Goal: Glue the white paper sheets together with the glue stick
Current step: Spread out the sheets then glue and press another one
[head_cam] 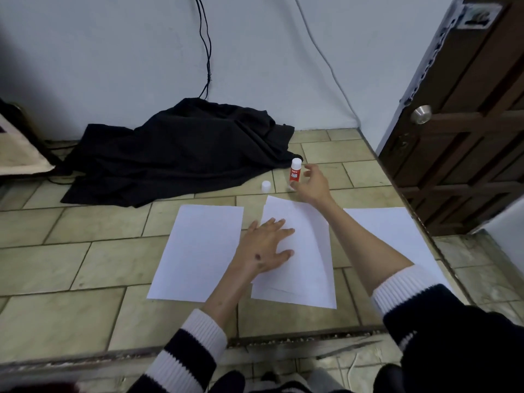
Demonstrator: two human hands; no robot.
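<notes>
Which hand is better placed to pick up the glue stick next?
The right hand. It is open right beside the upright red and white glue stick, not yet gripping it. The left hand lies flat on the middle stack of white paper sheets, holding it down.

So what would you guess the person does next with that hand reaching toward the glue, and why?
Probably close the right hand around the glue stick and lift it. That hand is open right beside the upright stick, the white cap stands apart on the floor tiles, and the left hand lies flat on the middle paper stack.
</notes>
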